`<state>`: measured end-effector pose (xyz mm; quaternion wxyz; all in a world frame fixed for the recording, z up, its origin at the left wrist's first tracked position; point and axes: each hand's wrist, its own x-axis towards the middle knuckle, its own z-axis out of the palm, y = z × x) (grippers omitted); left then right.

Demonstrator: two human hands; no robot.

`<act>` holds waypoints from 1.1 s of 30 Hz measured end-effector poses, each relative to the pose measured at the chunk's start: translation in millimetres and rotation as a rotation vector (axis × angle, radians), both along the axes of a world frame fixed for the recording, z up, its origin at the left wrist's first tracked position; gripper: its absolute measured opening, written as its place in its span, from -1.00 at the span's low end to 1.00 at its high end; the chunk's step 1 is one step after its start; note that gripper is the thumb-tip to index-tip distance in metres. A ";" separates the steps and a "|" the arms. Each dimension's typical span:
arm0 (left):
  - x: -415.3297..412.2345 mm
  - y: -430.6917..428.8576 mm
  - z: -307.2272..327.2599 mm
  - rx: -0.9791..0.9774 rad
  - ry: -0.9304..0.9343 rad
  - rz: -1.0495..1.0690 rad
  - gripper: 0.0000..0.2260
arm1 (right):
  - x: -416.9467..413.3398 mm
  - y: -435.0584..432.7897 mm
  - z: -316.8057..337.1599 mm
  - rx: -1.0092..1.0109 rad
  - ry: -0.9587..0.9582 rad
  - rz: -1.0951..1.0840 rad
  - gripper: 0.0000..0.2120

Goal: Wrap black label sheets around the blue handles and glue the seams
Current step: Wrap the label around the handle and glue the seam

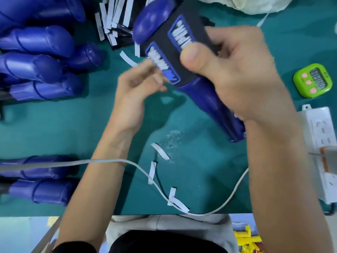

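Found blue handle (213,105) gripped in right hand (237,75) over surface (73,134) middle, thumb pinning wrapped black label sheet (164,41). Cannot tell grip of blurred left hand (138,84). Judged seam gluing outstanding; bare handles (36,41) waiting at left edge.

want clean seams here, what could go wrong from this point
The black label is pinned mainly by the thumb of the right hand, so it could skew on the blue handle while the left hand works its edge. Loose white strips and the cable below could stick or snag.
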<state>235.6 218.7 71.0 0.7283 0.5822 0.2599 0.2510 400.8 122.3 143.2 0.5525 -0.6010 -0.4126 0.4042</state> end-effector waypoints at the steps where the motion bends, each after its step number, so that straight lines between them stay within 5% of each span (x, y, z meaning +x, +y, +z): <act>1: -5.5 10.9 1.3 0.031 -0.056 -0.030 -0.54 | 0.3 3.3 1.6 -0.080 -0.141 0.025 -0.87; 4: -25.2 38.1 3.9 0.241 -0.086 -0.243 -0.23 | -9.7 11.7 -1.2 -0.324 -0.495 0.116 -0.67; 7: -37.8 45.5 -5.8 0.413 0.129 -0.147 -0.40 | -29.8 20.4 -14.3 -0.462 -0.792 0.123 -0.62; 11: -34.5 42.6 -24.8 0.343 0.221 -0.014 -0.45 | -47.8 20.7 -45.6 -0.475 -0.933 -0.017 -0.54; 15: -23.8 31.4 -37.5 0.380 0.350 0.079 -0.45 | -41.8 3.8 -75.1 -0.376 -1.021 -0.063 -0.14; 23: -21.0 12.3 -52.3 0.585 0.346 0.196 -0.50 | -22.1 -7.9 -97.7 -0.198 -0.923 -0.132 -0.55; 33: -24.9 4.3 -59.0 0.784 0.334 0.197 -0.56 | -24.3 -16.1 -95.9 -0.101 -0.767 -0.164 -0.53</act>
